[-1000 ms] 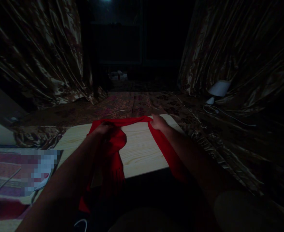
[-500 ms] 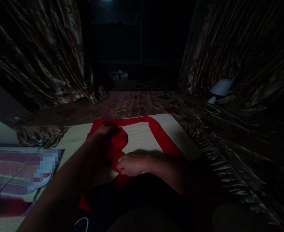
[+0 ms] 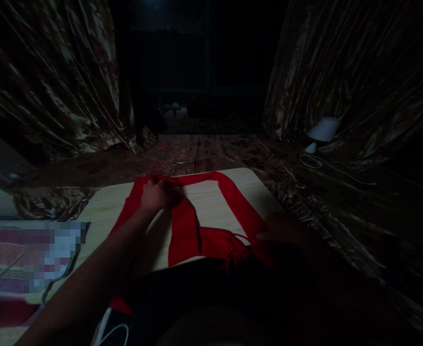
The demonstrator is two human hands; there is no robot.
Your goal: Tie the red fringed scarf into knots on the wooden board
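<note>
A long red scarf (image 3: pixel 184 226) with a fringed end lies in bent strips on a pale wood-grain table (image 3: pixel 211 202). My left hand (image 3: pixel 157 193) is closed on the scarf at its far left bend. From there one strip runs toward me and turns right, its fringe (image 3: pixel 235 250) by the near table edge. Another strip crosses the far side and slants down to the right. On that slanting strip rests my right hand (image 3: pixel 281 228), deep in shadow. Its thumb side shows against the cloth, but the other fingers are too dark to make out.
To the left are a striped cloth (image 3: pixel 2 250), a blurred-out flat item (image 3: pixel 58 254) and a white cable (image 3: pixel 115 331) near my lap. A small white lamp (image 3: pixel 324 129) with its cord stands back right. Patterned curtains (image 3: pixel 78 86) hang on both sides.
My right hand has let go of the scarf near the middle and moved right to the slanting strip. The scarf's near part now lies flatter, its fringe spread rightward. My left hand stays at the far bend.
</note>
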